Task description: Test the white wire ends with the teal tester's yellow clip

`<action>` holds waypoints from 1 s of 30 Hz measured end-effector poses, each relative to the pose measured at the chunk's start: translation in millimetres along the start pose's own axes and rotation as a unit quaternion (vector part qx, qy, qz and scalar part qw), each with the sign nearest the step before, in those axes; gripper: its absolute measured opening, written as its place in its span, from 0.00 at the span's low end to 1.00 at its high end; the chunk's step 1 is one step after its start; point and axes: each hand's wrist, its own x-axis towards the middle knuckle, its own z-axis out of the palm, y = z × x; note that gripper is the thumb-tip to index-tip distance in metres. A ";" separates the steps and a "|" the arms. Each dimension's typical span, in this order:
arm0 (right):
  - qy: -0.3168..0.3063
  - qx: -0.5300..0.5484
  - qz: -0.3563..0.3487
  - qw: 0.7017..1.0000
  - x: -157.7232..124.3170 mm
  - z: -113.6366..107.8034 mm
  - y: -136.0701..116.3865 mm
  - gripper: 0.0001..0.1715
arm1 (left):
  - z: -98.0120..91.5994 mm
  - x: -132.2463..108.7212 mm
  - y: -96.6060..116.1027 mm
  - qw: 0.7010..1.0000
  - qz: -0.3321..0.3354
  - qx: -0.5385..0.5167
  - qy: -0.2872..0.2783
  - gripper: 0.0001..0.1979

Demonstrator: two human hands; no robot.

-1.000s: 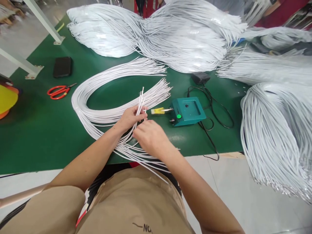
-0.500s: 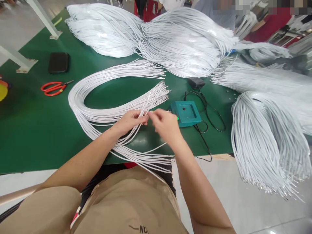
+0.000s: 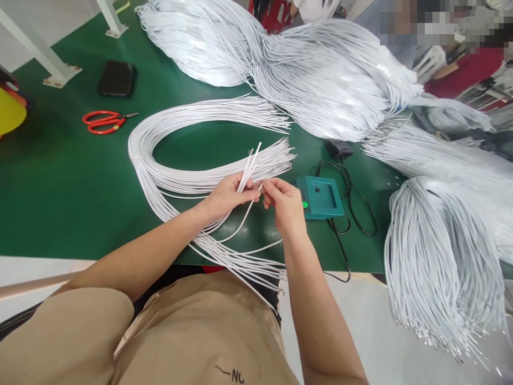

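Several white cables stand up out of my left hand, which is closed around them near their ends. One single cable bends away from that group, and its tip sits between the fingertips of my right hand. Both hands almost touch, in front of a curved bundle of white cables on the table. More loose cable ends from this bundle fan out below my wrists, over the table's front edge. Just right of my right hand lies a teal box with a recessed top and a green spot.
Red-handled scissors and a black case lie on the green table to the left. Large cable bundles fill the back, and another bundle hangs over the right edge. A black cord trails near the box. People are behind.
My view has shifted, so the table's things appear further right. One cable now bends apart from the group, its tip pinched by my right hand, which was blurred before.
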 end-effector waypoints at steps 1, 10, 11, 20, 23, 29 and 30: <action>-0.001 0.031 0.013 0.999 0.6 1.1 0.9 0.12 | 0.7 -0.1 0.3 1.000 0.006 -0.001 0.007 0.16; -0.011 0.069 0.039 0.997 4.7 1.5 -5.4 0.11 | 1.6 -1.8 3.2 0.997 0.027 0.075 -0.013 0.09; -0.014 0.048 0.025 0.998 4.9 0.9 -7.0 0.12 | 1.4 -1.9 2.9 0.997 0.025 0.077 -0.018 0.09; 0.024 -0.038 -0.030 0.999 -1.4 -9.4 1.3 0.11 | -0.4 -2.0 -0.8 0.998 0.015 0.049 -0.020 0.10; 0.038 -0.075 -0.056 0.995 -3.9 -8.9 6.8 0.11 | 0.5 -3.0 -1.2 0.998 0.029 0.031 -0.040 0.13; 0.077 -0.180 -0.121 0.973 -10.2 -4.8 20.8 0.13 | 0.0 -4.8 -2.1 0.995 -0.050 -0.023 -0.085 0.21; 0.071 -0.195 -0.128 0.970 -11.1 -5.2 22.2 0.14 | -0.5 -4.6 -2.0 0.994 -0.061 -0.031 -0.081 0.21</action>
